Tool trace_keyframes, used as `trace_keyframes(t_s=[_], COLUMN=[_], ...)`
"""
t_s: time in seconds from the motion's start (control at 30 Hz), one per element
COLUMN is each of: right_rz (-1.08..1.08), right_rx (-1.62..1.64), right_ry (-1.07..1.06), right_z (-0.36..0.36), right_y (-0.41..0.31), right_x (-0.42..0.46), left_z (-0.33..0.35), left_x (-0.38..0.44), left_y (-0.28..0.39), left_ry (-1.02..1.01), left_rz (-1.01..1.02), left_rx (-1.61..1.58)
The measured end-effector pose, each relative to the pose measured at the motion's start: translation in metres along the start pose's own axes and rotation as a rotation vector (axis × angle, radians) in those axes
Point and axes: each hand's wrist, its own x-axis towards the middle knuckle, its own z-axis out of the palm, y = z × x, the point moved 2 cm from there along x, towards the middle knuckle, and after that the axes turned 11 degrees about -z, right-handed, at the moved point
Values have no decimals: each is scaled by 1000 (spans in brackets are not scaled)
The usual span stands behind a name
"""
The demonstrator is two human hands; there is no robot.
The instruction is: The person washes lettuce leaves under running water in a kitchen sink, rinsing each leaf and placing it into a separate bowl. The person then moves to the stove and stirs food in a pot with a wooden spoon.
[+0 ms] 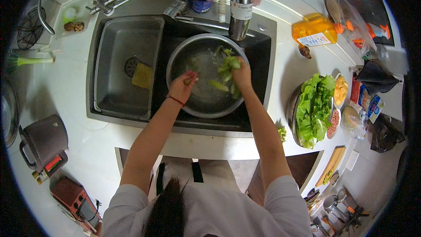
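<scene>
A round metal basin [208, 105] holding water stands in the right bowl of a dark double sink [126, 123]. At the basin's right side my right hand [241, 74] is closed around a bunch of green leafy vegetable [229, 64], somewhat blurred. My left hand [183, 87] is over the basin's left part, fingers curled on a small pale green piece. Loose green pieces [218, 85] lie in the water between my hands. A metal bowl [293, 112] heaped with lettuce leaves [314, 112] is on the counter to the right.
A yellow sponge [142, 75] lies by the drain in the left sink bowl. A faucet [177, 10] and a steel cylinder [240, 23] are at the sink's back. Right: an orange soap bottle [314, 30], diced yellow food [341, 90]. Left: an electric kettle [46, 141].
</scene>
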Motion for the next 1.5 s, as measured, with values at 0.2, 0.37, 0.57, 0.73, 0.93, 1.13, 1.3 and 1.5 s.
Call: trace_keyframes(t_s=[0.2, 0.37, 0.57, 0.73, 0.93, 1.13, 1.3, 1.5], right_rz=[270, 328, 47, -59, 251, 73, -10, 11], right_rx=[766, 1122, 579, 303, 984, -90, 399, 73], right_ry=[41, -150, -352, -353, -92, -154, -85, -90], right_z=[9, 5, 22, 4, -55, 31, -1, -8], right_y=[18, -34, -42, -51, -97, 18, -57, -30], right_x=[-31, -49, -50, -42, -32, -27, -30, -43], left_z=[-8, 28, 34, 21, -10, -17, -37, -30], left_x=[-14, -31, -22, -26, -62, -75, -88, -98], left_y=[-8, -19, -25, -17, 4, -11, -17, -24], left_ry=[-72, 102, 77, 91, 102, 161, 159, 106], left_rz=[95, 180, 313, 308, 226, 112, 134, 98], left_rx=[202, 397, 645, 697, 611, 681, 701, 661])
